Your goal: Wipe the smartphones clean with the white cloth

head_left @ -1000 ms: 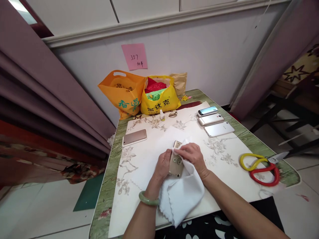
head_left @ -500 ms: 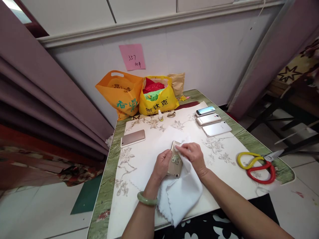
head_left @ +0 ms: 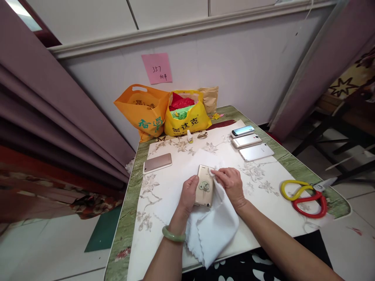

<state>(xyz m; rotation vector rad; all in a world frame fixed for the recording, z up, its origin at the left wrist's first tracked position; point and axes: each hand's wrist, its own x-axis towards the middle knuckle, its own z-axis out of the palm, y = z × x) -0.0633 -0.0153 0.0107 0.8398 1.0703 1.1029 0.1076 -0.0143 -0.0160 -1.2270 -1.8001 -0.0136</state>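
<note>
A gold phone [head_left: 204, 197] with a green bear-shaped piece on its back is gripped along its left side by my left hand [head_left: 189, 194], which has a green bangle at the wrist. My right hand [head_left: 231, 185] pinches a white cloth [head_left: 218, 230] at the phone's upper right edge. The cloth hangs down from my fingers, passes under the phone and spreads toward the table's front edge. Part of it lies flat behind the phone.
Several phones lie about, one rose-gold [head_left: 158, 162] at left, others [head_left: 256, 152] at right. Red-yellow scissors [head_left: 306, 191] rest near the right edge. An orange bag [head_left: 146, 113], yellow bag [head_left: 189, 121], small bottle [head_left: 190, 136] and glasses [head_left: 202, 135] stand or lie at the back.
The phone is turned so that its back faces the camera more fully. My right fingers with the cloth have shifted slightly right, to the phone's upper right edge. The view has moved a little.
</note>
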